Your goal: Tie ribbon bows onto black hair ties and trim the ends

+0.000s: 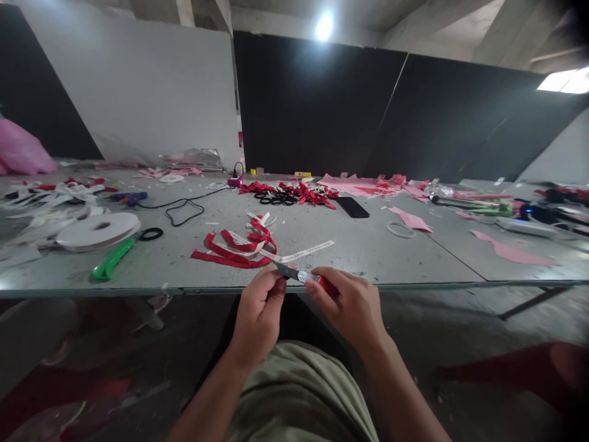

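Note:
My right hand [345,301] is closed round the red handle of a box cutter [304,276], whose dark blade points left. My left hand [260,307] is closed in a pinch at the blade; a small dark piece shows at its fingertips, too hidden to name. Just beyond both hands, red ribbons [243,263] and white printed ribbons [308,250] lie in a loose tangle on the grey table [221,279]. The blade's tip is close to the near ends of these ribbons.
Further back sit red ribbon bows [317,195], black rings [276,199] and a phone [353,207]. On the left are a white ribbon roll [80,232], a green cutter [113,259], a black ring [151,234] and a blue glue gun [130,197]. Pink sheets [411,220] lie right.

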A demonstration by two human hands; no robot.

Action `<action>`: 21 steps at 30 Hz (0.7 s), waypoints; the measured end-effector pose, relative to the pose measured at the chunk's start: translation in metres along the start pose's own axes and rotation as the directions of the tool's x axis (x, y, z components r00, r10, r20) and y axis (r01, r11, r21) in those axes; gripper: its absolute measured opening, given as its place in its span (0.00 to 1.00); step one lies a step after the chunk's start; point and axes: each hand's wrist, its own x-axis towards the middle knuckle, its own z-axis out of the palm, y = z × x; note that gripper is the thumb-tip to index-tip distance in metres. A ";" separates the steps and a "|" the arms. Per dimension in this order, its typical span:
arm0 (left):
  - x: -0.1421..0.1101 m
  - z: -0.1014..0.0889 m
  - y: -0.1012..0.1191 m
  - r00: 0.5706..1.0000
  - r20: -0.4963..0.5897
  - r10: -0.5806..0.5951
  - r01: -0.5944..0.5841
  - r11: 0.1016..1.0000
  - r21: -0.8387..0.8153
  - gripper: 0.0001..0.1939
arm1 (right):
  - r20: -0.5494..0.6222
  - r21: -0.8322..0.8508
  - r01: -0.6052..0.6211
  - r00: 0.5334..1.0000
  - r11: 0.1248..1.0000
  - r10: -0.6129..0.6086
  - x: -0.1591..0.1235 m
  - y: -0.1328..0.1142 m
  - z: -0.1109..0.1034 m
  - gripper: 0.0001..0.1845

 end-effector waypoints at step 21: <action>0.004 0.003 0.003 1.000 -0.020 0.015 -0.013 0.993 0.113 0.12 | 0.108 0.652 -0.143 0.990 0.744 0.095 0.005 -0.007 0.020 0.13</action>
